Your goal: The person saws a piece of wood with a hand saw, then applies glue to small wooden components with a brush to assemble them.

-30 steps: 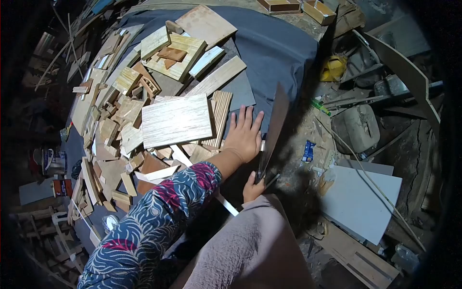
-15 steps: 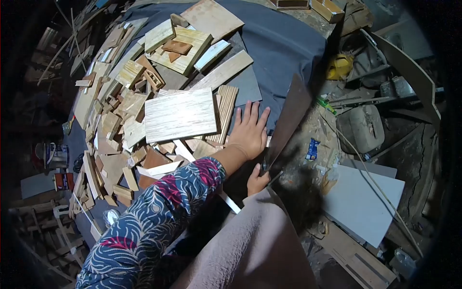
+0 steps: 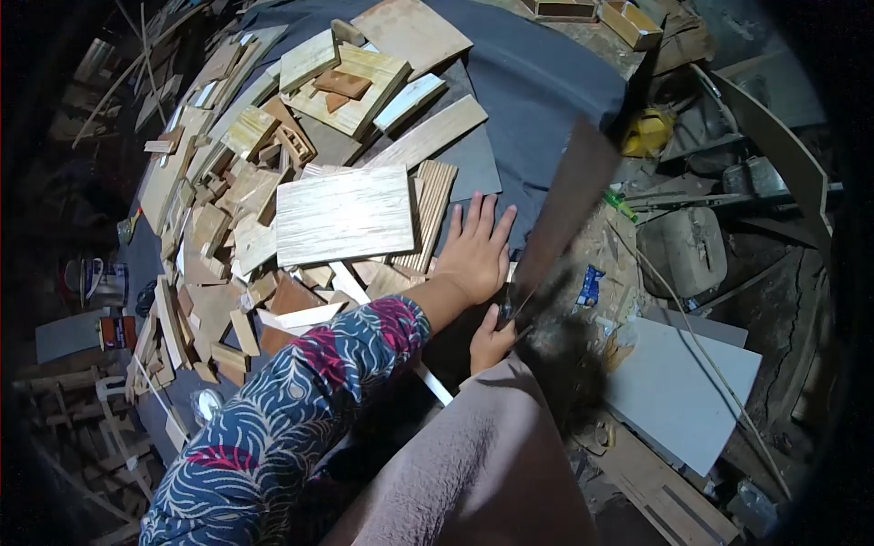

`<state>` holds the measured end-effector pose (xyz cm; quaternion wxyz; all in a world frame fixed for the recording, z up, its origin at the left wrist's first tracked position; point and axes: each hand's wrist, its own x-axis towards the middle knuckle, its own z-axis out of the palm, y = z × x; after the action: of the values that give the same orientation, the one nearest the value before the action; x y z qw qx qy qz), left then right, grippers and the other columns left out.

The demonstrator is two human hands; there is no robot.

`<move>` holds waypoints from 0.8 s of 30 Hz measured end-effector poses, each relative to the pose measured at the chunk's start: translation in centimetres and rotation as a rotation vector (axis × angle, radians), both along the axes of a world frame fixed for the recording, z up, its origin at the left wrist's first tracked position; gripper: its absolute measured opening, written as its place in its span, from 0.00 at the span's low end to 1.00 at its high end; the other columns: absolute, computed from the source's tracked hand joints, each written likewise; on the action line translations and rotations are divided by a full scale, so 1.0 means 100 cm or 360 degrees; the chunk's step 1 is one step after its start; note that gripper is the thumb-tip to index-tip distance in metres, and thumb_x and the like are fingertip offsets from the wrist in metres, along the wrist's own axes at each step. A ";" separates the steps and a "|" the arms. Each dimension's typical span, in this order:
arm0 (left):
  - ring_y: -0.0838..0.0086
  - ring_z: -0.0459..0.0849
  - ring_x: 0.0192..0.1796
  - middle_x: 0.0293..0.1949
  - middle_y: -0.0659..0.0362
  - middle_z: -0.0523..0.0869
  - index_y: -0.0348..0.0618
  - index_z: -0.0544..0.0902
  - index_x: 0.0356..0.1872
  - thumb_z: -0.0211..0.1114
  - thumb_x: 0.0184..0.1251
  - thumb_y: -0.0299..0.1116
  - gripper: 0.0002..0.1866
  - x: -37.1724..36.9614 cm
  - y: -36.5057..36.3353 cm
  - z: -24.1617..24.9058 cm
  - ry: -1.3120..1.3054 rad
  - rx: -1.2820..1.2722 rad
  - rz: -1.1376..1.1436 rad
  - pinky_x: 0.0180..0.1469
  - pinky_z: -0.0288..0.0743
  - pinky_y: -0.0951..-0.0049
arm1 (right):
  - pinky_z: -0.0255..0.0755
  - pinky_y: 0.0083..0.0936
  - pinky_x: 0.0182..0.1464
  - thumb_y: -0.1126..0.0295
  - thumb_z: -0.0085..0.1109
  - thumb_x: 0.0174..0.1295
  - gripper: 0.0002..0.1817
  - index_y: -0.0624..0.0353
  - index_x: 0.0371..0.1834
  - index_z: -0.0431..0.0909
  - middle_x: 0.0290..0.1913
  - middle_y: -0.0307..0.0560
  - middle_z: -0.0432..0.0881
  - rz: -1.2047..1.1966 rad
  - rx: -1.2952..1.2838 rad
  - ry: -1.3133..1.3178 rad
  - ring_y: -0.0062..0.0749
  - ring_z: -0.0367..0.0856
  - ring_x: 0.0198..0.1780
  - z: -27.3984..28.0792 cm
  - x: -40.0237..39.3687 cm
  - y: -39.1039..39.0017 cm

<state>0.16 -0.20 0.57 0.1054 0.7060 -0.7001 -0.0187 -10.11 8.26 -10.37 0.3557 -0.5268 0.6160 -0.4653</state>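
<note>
My left hand [image 3: 471, 259] lies flat with its fingers spread on the dark cloth [image 3: 537, 68], just right of a ribbed wooden piece [image 3: 435, 205]. Below it, my right hand [image 3: 492, 342] is closed around the handle of a handsaw [image 3: 566, 205]. The broad brown blade points up and away, smeared by motion, and passes close to the right side of my left hand. Most of the saw's handle is hidden by my fingers. Whether the teeth touch anything cannot be made out. Left of my left hand sits a pale, streaked board [image 3: 344, 217].
Many wood offcuts [image 3: 205, 232] cover the left side of the cloth. On the right are a grey-white sheet [image 3: 683, 382], a thin cane [image 3: 696, 341], a blue wrapper [image 3: 590, 286] and a yellow object [image 3: 647, 133]. Small wooden boxes [image 3: 630, 25] stand at the back.
The saw has shifted slightly, its tip now farther up and right and more blurred. My right hand sits a little lower right. My left hand stays flat in place.
</note>
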 end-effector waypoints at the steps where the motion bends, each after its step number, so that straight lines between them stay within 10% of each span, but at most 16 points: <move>1: 0.44 0.51 0.66 0.62 0.40 0.56 0.40 0.56 0.63 0.47 0.60 0.37 0.29 -0.001 0.003 0.000 -0.0005 0.0005 -0.0005 0.64 0.44 0.45 | 0.69 0.37 0.28 0.62 0.58 0.55 0.17 0.70 0.32 0.75 0.24 0.59 0.78 -0.0003 0.0024 0.0053 0.53 0.78 0.26 0.001 -0.001 0.004; 24: 0.46 0.51 0.66 0.62 0.40 0.56 0.38 0.55 0.63 0.47 0.59 0.35 0.29 0.000 -0.001 0.004 -0.0007 0.0055 -0.0036 0.64 0.44 0.47 | 0.70 0.34 0.33 0.63 0.54 0.59 0.18 0.71 0.40 0.74 0.29 0.62 0.79 0.0048 0.0361 0.0129 0.49 0.80 0.33 0.021 -0.005 0.027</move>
<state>0.16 -0.26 0.99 0.0915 0.6997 -0.7079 -0.0305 -10.56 10.97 -8.25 0.3948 -0.5108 0.6704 -0.3656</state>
